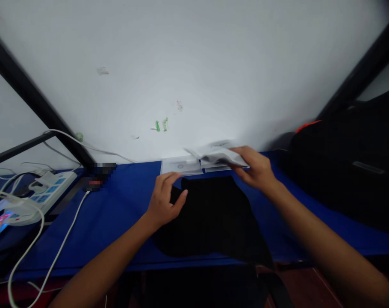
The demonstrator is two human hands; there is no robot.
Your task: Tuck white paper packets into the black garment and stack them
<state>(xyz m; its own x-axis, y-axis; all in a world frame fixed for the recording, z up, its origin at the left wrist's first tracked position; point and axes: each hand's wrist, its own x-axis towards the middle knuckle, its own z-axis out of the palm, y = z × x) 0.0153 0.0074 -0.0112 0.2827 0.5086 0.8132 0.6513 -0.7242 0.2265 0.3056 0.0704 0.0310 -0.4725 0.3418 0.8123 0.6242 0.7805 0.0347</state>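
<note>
My right hand (254, 169) grips a folded grey-white sheet (222, 155), which looks like paper or a thin bag and is blurred by motion. Beneath it, flat white printed sheets (181, 165) lie along the wall side of the blue tabletop (124, 205). Over the left edge of a black cloth (213, 218) hovers my left hand (165, 199), its thumb and fingers apart with nothing between them. The cloth is spread in front of me and reaches the table's near edge.
A white power strip (58, 192) with tangled cables and a lit phone screen (0, 224) are at the left. One white cable (63, 244) hangs over the near edge. A large black bag (348, 171) stands at the right. Behind rises a white wall (194, 64) between dark frame bars.
</note>
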